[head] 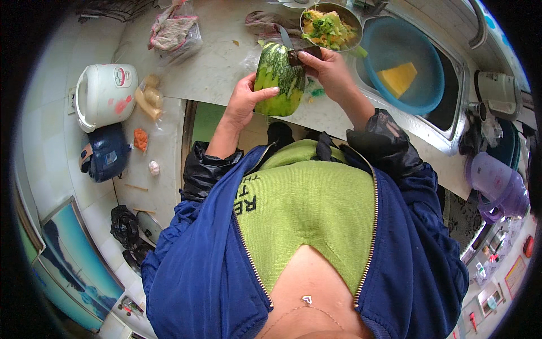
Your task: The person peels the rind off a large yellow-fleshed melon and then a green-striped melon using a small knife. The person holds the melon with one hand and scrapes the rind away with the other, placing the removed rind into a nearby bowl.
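Observation:
A green striped squash [277, 84], paler at its near end, is held up over the counter's front edge. My left hand [245, 97] grips its near left side, with the thumb laid across the skin. In my right hand [326, 68] is a dark flat tool [295, 56], pressed against the squash's upper right side; its exact kind is unclear. A pale metal blade [286, 37] shows just beyond the squash, and I cannot tell whether it belongs to that tool. Behind the right hand stands a metal bowl [359, 41] of green and yellow peelings [330, 27].
A blue basin [434, 63] with a yellow squash piece [398, 79] sits in the sink [459, 114]. Cloths lie on the counter [211, 63]. Leftward are a rice cooker [108, 97], a dark blue appliance [108, 152], carrot pieces [140, 140] and garlic [154, 168].

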The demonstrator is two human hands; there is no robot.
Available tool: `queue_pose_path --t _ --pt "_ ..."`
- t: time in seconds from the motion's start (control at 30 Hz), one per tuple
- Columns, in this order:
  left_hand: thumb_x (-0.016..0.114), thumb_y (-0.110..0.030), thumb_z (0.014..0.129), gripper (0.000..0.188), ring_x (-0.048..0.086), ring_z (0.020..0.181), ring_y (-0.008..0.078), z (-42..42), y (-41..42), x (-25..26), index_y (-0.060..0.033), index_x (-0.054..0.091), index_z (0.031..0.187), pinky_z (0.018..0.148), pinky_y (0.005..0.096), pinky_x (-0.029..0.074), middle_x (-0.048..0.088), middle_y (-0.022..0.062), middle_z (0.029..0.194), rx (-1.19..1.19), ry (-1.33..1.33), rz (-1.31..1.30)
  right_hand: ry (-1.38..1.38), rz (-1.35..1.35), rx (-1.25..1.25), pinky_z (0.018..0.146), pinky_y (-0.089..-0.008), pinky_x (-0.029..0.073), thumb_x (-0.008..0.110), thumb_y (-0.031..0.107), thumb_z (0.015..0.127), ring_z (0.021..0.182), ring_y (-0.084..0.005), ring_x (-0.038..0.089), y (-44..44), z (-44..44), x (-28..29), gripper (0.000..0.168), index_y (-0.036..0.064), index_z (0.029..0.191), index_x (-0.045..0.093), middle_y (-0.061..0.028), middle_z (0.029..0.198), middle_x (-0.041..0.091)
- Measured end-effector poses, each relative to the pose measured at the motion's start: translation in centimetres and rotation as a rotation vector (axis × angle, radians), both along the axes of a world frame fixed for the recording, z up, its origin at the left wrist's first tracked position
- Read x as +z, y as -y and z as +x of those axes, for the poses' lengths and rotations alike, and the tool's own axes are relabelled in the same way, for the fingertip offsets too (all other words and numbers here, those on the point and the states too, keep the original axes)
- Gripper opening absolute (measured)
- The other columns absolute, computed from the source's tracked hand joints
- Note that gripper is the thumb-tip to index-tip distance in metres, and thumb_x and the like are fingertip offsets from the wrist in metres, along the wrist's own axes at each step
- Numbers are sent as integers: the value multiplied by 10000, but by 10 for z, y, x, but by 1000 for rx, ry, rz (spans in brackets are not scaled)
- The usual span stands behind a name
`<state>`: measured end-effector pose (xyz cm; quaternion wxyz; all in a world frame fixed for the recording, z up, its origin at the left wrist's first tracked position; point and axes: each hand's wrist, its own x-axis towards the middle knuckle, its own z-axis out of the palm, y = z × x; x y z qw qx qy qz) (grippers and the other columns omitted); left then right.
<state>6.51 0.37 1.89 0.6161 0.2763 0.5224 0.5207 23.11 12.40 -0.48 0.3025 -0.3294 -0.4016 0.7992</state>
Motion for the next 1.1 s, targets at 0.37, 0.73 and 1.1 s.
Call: queue_pose_path --t 0.37,0.73,1.1 --pt "679 -25 728 397 589 875 149 0 -2 -5 16 534 1095 809 290 474 609 73 1004 -18 -305 42 243 458 199 580 -268 437 693 169 765 650 -82 526 1 -6 -8 233 -22 892 652 -24 764 634" --pt "664 -47 763 333 581 859 140 5 -1 -11 23 543 1066 789 283 474 609 67 984 150 -37 22 229 614 56 612 -234 429 689 161 777 647 -76 530 17 -15 -3 211 -13 893 661 -4 788 623" --pt "639 -111 804 304 572 885 155 -1 1 -3 23 536 1057 798 285 457 599 89 998 274 147 -62 -31 100 -93 607 -266 523 623 95 808 694 -111 592 1 -2 -4 116 -15 843 615 -34 781 621"
